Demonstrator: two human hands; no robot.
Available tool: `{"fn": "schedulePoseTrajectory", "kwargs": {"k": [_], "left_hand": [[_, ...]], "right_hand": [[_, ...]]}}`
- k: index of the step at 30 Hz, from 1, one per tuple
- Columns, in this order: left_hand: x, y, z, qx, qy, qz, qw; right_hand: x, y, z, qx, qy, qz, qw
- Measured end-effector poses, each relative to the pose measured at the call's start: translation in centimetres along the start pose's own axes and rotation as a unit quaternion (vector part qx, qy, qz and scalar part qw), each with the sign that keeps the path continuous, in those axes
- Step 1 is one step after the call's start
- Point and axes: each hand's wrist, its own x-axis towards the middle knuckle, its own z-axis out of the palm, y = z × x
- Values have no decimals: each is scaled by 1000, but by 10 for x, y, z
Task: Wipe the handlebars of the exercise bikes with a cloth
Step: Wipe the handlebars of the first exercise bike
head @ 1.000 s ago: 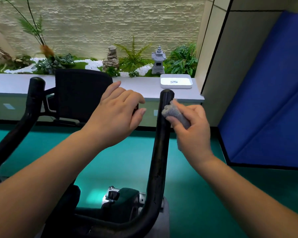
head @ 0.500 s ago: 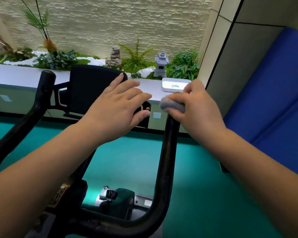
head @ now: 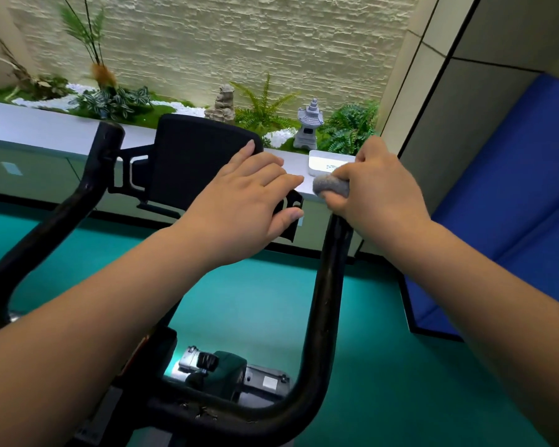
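Note:
A black exercise bike stands in front of me. Its right handlebar (head: 325,301) rises from the lower centre to the tip under my right hand (head: 381,191). That hand grips a small grey cloth (head: 331,186) and holds it over the bar's top end, which is hidden. My left hand (head: 242,208) rests flat with straight fingers on the black console panel (head: 191,169) between the bars. The left handlebar (head: 62,208) rises at the left, untouched.
A grey ledge (head: 46,127) runs behind the bike with plants, a stone lantern (head: 309,129) and a white tray (head: 323,161). A blue padded mat (head: 504,204) leans against the wall at right. Teal floor (head: 255,301) lies below the bike.
My right hand has climbed with the cloth from the side of the right handlebar to cover its top end. My left hand stays on the console. The view has shifted slightly.

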Motion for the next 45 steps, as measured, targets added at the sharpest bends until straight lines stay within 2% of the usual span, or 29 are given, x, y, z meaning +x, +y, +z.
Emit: {"fn": "schedulePoseTrajectory", "kwargs": {"k": [5, 9, 13, 16, 19, 23, 29, 35, 37, 40, 42, 44, 45], "left_hand": [[0, 1, 2, -10, 5, -6, 1000], [0, 1, 1, -18, 2, -7, 1000], [0, 2, 2, -21, 7, -5, 1000], [-1, 2, 5, -25, 18, 2, 1000], [-2, 4, 5, -36, 21, 13, 999], [-4, 7, 4, -54, 28, 27, 998], [-13, 12, 1, -40, 8, 41, 998], [-16, 17, -2, -26, -16, 59, 998], [-16, 18, -2, -31, -16, 53, 998], [-17, 21, -1, -27, -10, 42, 999], [-16, 24, -1, -28, -10, 37, 999], [-14, 26, -1, -30, -14, 32, 999], [-14, 26, -2, -33, -15, 29, 999]], "right_hand": [[-43, -8, 7, 25, -45, -56, 997], [-18, 7, 11, 20, 29, -23, 999], [-30, 12, 20, 96, 85, -12, 992], [-71, 7, 33, 165, 64, -28, 984], [-77, 12, 33, 151, 27, -38, 987], [-56, 20, 28, 159, 61, -13, 985], [-110, 3, 42, 289, 15, 28, 957], [-78, 16, 38, 257, 41, 50, 964], [-92, 10, 45, 296, 43, 60, 952], [-124, 2, 54, 408, 50, 91, 907], [-130, -1, 55, 440, 58, 105, 890], [-120, -1, 55, 463, 98, 145, 869], [-110, -1, 55, 483, 123, 186, 847]]}}
